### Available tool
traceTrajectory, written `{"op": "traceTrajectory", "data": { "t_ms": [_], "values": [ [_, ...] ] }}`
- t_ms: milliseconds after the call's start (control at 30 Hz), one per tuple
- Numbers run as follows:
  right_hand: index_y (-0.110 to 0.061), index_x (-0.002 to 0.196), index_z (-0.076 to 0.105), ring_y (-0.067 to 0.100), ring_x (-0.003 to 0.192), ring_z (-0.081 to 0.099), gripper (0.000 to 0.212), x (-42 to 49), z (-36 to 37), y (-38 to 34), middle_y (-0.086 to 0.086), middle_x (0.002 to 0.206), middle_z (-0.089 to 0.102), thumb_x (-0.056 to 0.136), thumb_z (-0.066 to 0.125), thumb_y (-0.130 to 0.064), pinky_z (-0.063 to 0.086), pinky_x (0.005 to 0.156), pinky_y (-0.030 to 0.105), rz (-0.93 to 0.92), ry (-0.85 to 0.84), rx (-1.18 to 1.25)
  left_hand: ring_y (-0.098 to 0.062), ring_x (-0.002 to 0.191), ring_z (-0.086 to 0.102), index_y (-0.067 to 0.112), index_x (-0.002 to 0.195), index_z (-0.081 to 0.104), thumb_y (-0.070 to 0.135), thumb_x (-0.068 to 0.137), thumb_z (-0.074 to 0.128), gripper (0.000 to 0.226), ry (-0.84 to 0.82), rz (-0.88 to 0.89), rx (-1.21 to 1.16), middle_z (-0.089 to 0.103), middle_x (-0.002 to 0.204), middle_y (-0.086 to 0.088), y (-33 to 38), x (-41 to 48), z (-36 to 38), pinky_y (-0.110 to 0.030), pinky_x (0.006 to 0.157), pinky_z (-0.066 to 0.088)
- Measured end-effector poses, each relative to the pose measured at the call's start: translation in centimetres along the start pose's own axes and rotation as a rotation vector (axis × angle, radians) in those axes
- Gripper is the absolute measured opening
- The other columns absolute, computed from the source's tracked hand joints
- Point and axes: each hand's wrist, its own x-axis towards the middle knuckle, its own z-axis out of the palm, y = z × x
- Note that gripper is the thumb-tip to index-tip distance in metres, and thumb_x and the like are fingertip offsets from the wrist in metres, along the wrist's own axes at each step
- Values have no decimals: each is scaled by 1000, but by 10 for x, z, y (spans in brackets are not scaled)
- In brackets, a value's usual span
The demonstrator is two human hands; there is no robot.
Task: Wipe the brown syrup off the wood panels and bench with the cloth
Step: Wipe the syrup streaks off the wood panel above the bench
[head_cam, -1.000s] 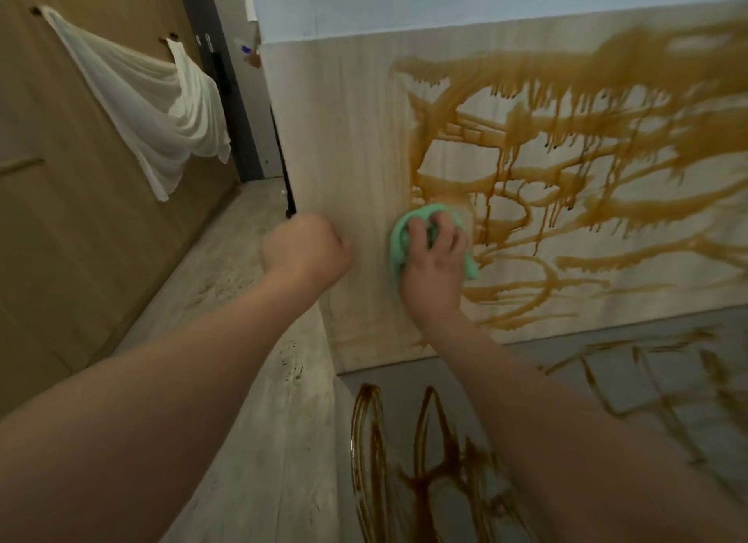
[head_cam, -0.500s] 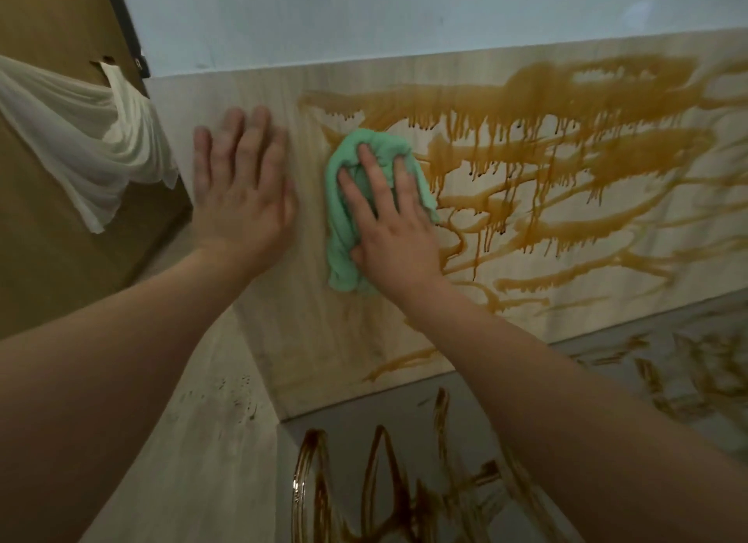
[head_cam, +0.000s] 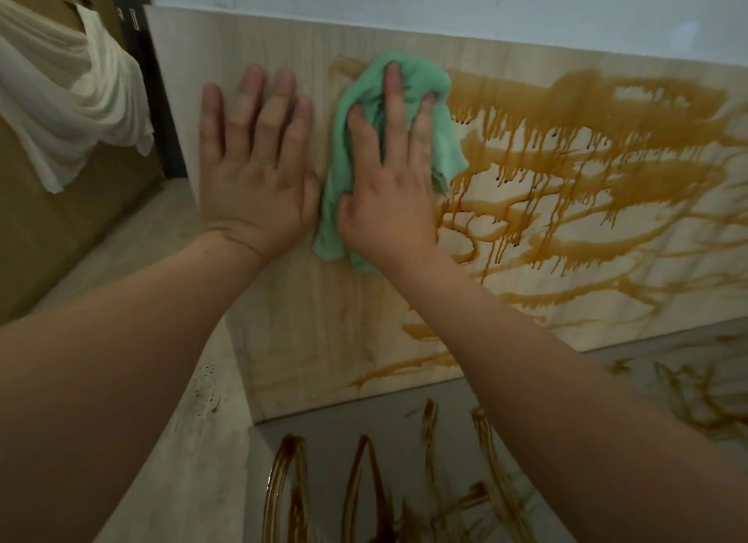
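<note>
A light wood panel (head_cam: 307,340) stands upright behind the grey bench (head_cam: 356,425). Brown syrup (head_cam: 587,137) streaks and drips across the panel's middle and right; darker syrup loops (head_cam: 364,482) lie on the bench top. My right hand (head_cam: 388,186) presses a green cloth (head_cam: 437,109) flat against the panel near its upper left, at the syrup's left end, fingers spread over the cloth. My left hand (head_cam: 255,166) lies flat and empty on the bare panel just left of the cloth, fingers apart.
A white fabric (head_cam: 69,97) hangs on a brown wall at the left. A pale wood floor (head_cam: 194,441) runs below the panel's left edge, with a few dark specks. A white wall (head_cam: 445,8) rises above the panel.
My right hand has slid the green cloth upward along the panel toward its top edge. My left hand, a fist one second ago, now rests flat on the panel.
</note>
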Motion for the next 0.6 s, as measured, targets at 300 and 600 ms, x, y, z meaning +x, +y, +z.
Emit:
{"op": "traceTrajectory", "data": {
  "t_ms": [300, 600],
  "values": [
    [-12, 144, 49, 51, 156, 3, 57, -7, -2, 82, 18, 172, 13, 87, 47, -19, 10, 128, 58, 234, 101, -24, -43, 146, 37, 4, 132, 55, 18, 87, 53, 47, -25, -195, -103, 52, 147, -19, 24, 13, -9, -66, 122, 16],
    [-7, 151, 49, 56, 153, 6, 63, 1, 15, 6, 21, 167, 26, 90, 57, -20, 11, 126, 62, -15, 112, 121, -52, 140, 43, -1, 129, 61, 23, 98, 46, 42, 73, -124, -32, 56, 145, -22, 25, 8, 7, -75, 113, 27]
  ]
}}
